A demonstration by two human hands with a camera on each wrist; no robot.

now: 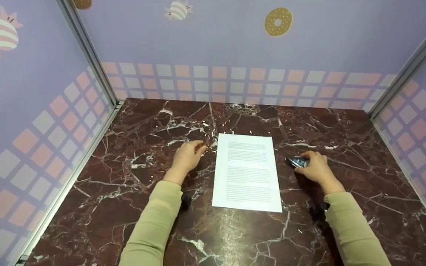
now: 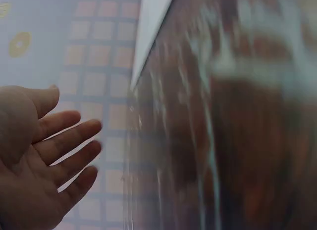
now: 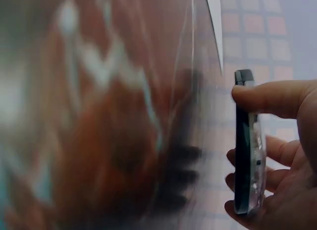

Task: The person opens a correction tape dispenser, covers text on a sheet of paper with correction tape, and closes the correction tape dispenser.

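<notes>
A printed sheet of white paper lies flat on the dark red marbled table, between the two hands. To its left, my left hand holds nothing; the left wrist view shows its fingers loosely extended and slightly spread. On the right of the sheet, my right hand grips a small dark object with a clear side. The right wrist view shows this dark, clear-sided object edge-on, with the thumb on one side and the fingers behind it. Its exact kind cannot be told.
The marbled table meets a patterned back wall, with side walls left and right. Metal posts stand at the corners. Pale specks show on the tabletop near the sheet's upper left.
</notes>
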